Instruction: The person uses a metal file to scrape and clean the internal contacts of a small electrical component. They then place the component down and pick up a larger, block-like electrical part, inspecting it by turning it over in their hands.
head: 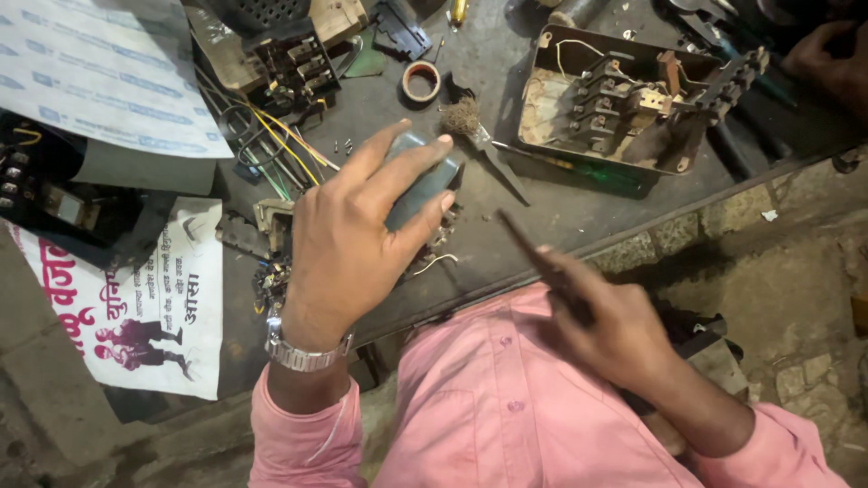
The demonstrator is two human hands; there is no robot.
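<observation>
My left hand (pixel 353 235) wraps over a small grey boxy part (pixel 420 185) and holds it down on the dark workbench (pixel 506 230). A metal watch sits on that wrist. My right hand (pixel 615 330) hovers off the bench edge above my pink shirt, gripping a thin dark tool (pixel 533 253) whose tip points up-left towards the grey part. Tiny bits and a white wire scrap lie just beside the part.
An open metal box of electrical contacts (pixel 624 99) stands at the back right, a green-handled screwdriver (pixel 588 170) before it. A wire brush (pixel 470 122), a tape roll (pixel 421 81), a wired switch block (pixel 289 63) and printed papers (pixel 136 307) crowd the left. Another person's hand (pixel 827 59) shows top right.
</observation>
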